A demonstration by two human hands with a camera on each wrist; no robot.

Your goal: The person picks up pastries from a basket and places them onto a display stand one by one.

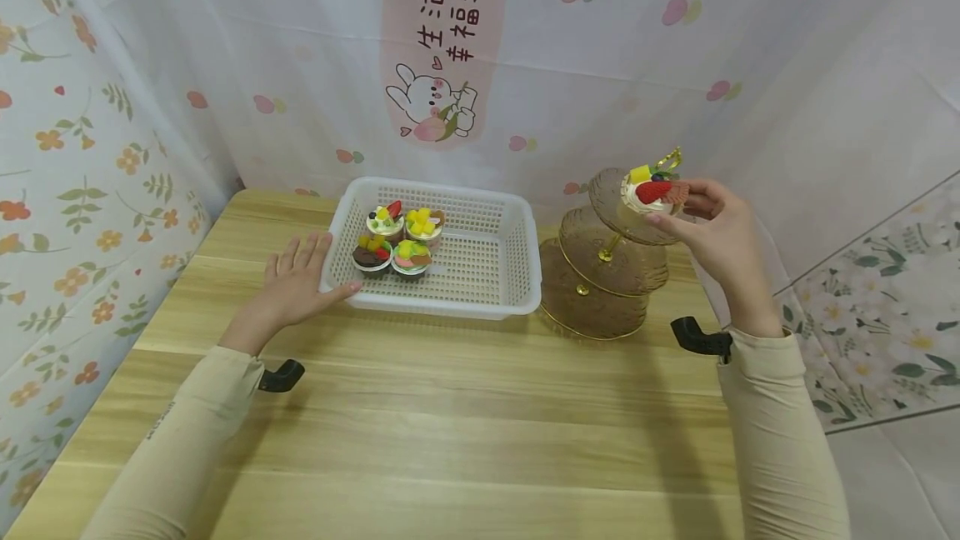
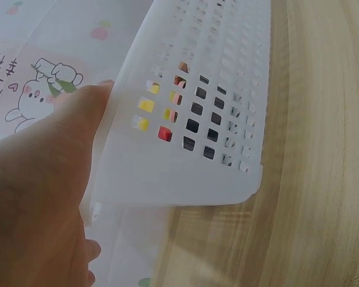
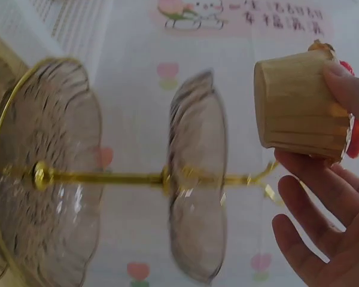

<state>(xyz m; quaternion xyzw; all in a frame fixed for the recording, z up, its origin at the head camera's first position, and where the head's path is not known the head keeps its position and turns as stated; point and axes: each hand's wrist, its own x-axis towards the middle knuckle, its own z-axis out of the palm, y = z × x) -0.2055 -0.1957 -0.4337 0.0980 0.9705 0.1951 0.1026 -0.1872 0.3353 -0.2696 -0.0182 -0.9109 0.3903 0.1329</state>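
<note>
One cupcake (image 1: pixel 648 192) is sitting between the right hand's (image 1: pixel 716 227) thumb and fingers, near the gold handle (image 1: pixel 669 158) over the stand's (image 1: pixel 592 312) top tier; brushing that handle would be risking a tip, squeezing hard a crumpled wrapper (image 3: pixel 302 101). The left hand (image 1: pixel 296 283) is resting spread against the white basket (image 1: pixel 480 261); inside, four cupcakes (image 1: pixel 412 255) are clustering leftward.

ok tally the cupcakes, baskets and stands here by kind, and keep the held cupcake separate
Basket: 1
Tiered stand: 1
Cupcakes in the basket: 4
Held cupcake, in the right hand: 1
Total: 7
</note>
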